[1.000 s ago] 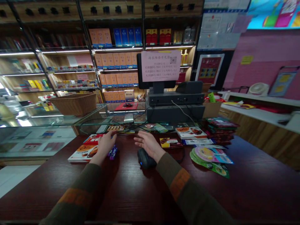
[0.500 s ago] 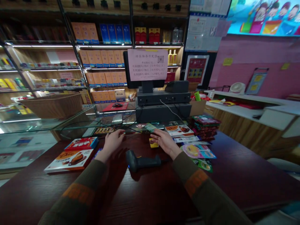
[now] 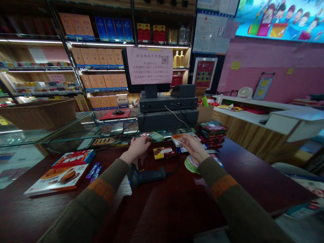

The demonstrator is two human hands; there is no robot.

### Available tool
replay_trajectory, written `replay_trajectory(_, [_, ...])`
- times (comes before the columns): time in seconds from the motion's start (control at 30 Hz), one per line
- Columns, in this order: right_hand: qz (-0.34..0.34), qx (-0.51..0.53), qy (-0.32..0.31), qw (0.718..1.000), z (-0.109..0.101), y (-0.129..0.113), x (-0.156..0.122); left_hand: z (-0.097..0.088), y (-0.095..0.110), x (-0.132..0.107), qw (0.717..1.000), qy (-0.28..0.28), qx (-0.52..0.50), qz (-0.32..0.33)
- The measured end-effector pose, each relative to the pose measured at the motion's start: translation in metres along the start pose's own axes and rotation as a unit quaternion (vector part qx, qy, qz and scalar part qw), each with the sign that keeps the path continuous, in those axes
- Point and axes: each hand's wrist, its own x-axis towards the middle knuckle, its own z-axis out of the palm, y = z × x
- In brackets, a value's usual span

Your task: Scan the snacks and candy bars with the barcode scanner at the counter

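My left hand (image 3: 138, 148) hovers over the far middle of the dark table, fingers loosely bent and nothing visible in them. Just right of it lies a yellow-and-brown chocolate packet (image 3: 165, 153). My right hand (image 3: 194, 148) has its fingers apart, in front of a white-and-orange box (image 3: 176, 140); whether they touch I cannot tell. Under that wrist, a round green-and-pink packet (image 3: 191, 165) is partly covered. Between my forearms rests a dark handheld barcode scanner (image 3: 148, 176) with a cable. Two purple-wrapped bars (image 3: 93, 171) lie left of my left sleeve.
On the left sit a red-and-blue box (image 3: 73, 158) and a white-and-orange box (image 3: 57, 179). A stack of dark packets (image 3: 212, 135) stands at the right. Behind are a glass counter, a dark cash register (image 3: 167, 118) and a wicker basket (image 3: 40, 114).
My view has shifted to the right. The right hand has moved right, away from the yellow-and-brown packet, which now shows more fully. The left hand has moved toward that packet, its fingers more bent.
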Motion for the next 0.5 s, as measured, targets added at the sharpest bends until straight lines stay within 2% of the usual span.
replay_trajectory(0.27, [-0.017,-0.088,0.046,0.995,-0.032,-0.012,0.023,0.017,0.049,0.023,0.999,-0.029,-0.009,0.022])
replay_trajectory(0.5, [-0.058,-0.232,0.074,0.968,-0.054,-0.013,0.036,0.037,0.087,0.035,0.997,-0.061,-0.016,0.035])
